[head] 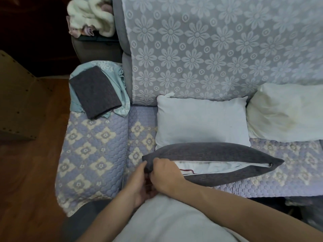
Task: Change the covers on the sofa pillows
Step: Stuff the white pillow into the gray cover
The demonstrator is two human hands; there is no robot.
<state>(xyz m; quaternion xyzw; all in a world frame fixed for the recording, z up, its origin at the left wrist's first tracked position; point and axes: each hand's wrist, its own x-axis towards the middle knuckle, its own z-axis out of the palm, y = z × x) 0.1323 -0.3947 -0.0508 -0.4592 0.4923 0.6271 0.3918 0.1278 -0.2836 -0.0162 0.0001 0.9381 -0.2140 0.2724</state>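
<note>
— What is seen, from the largest thing down?

— A grey sofa draped in a pale lace throw with flower patterns and a quilted lilac seat cover with cream diamonds is seen. Against the backrest a bare white pillow insert is propped, and a yellowed cream pillow insert is laid just beside it to the right.

— And the task's own piece?

— A pillow in a dark grey woven cover is held on edge at the seat front, its opening turned upward and gaping, so that the white insert inside is exposed. A folded dark grey cover is laid on a crumpled pale teal floral cover on the armrest.

— How are the fingers placed?

— The left corner of the grey cover is pinched by the right hand, fingers curled over it. The left hand is pressed against the same corner from below, fingers bent; what exactly is gripped there cannot be told.
</note>
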